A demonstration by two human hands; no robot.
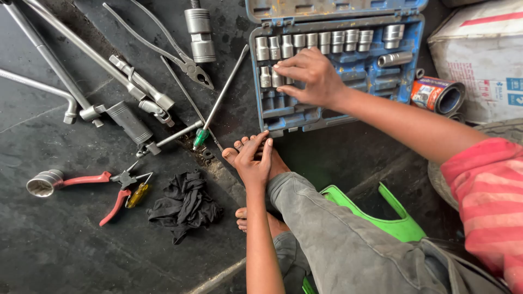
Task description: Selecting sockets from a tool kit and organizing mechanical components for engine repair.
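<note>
While the left hand [253, 163] is rested flat with loose fingers on a bare foot [272, 160], the right hand's [308, 76] fingers are narrowed, seemingly pinching a small socket [277, 78] at the blue socket case's [406, 65] left edge, best seated squarely.

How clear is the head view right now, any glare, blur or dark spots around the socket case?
Head view: sharp, with even, soft light; mild shine on the sockets; the right hand shades part of the blue case; the floor is dark but readable; the edges bend slightly.
</note>
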